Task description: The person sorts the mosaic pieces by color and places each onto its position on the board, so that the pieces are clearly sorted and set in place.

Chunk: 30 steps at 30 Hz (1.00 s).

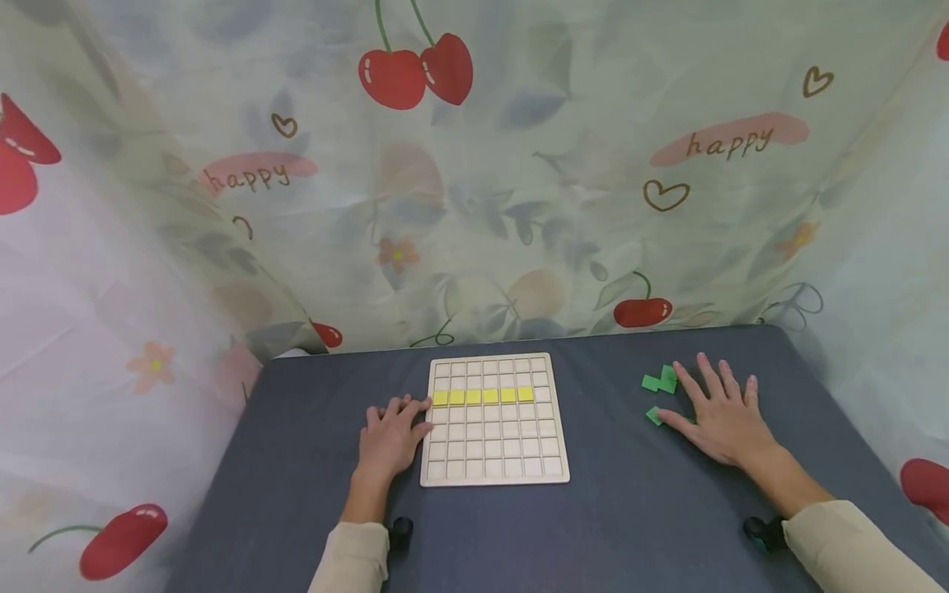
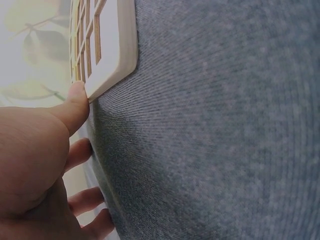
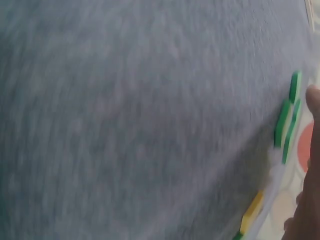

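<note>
A pale wooden grid board (image 1: 482, 476) lies on the table, with a row of several yellow square tiles (image 1: 491, 396) in its cells. My left hand (image 1: 389, 436) is at the board's left side; in the left wrist view its thumb (image 2: 76, 102) touches the board's edge, the other fingers loosely bent. Right of the board, several green square tiles (image 1: 651, 383) lie on the cloth. My right hand (image 1: 722, 420) is spread flat beside them, its thumb by a separate green tile (image 1: 654, 416). The right wrist view also shows a yellow tile (image 3: 252, 211), hidden from the head view.
A dark grey-blue cloth (image 1: 608, 527) covers the table. Behind it hangs a patterned curtain (image 1: 474, 206) with cherries and leaves, which also closes off both sides. Each wrist wears a small black camera, such as the right wrist's device (image 1: 764, 533).
</note>
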Available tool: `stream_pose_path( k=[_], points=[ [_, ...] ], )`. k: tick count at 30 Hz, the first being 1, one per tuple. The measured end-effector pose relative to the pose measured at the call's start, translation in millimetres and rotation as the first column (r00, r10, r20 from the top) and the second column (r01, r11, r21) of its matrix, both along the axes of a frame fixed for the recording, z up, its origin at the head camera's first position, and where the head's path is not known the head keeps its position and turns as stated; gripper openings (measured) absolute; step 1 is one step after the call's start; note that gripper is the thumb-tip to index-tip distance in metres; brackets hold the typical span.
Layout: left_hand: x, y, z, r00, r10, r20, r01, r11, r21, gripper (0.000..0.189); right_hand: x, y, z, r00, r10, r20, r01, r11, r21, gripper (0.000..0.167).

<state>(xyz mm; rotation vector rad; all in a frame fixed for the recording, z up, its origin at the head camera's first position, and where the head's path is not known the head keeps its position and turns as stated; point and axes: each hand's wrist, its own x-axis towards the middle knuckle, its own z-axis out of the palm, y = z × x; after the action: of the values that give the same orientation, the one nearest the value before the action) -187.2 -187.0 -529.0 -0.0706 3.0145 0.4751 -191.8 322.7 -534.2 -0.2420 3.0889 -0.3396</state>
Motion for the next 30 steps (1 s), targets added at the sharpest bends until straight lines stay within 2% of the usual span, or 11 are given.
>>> stream_pose_path(
  k=[14,23,30],
  points=[
    [-1.6,0.1,-1.8,1.000,0.004,0.001,-0.004,1.000,-0.019,0.050,-0.7,37,21.6,0.994,0.057,0.098,-0.053,0.998,-0.039,0.090],
    [-0.5,0.9,-0.2,1.000,0.007,-0.002,-0.007,1.000,-0.008,0.050,-5.1,52,30.4,0.986,0.129,0.109,-0.131,0.991,0.008,0.061],
    [-0.2,0.6,-0.7,1.000,0.006,-0.005,-0.006,1.000,-0.006,0.050,-5.0,56,31.8,0.986,0.130,0.100,-0.133,0.991,0.016,0.043]
  ],
)
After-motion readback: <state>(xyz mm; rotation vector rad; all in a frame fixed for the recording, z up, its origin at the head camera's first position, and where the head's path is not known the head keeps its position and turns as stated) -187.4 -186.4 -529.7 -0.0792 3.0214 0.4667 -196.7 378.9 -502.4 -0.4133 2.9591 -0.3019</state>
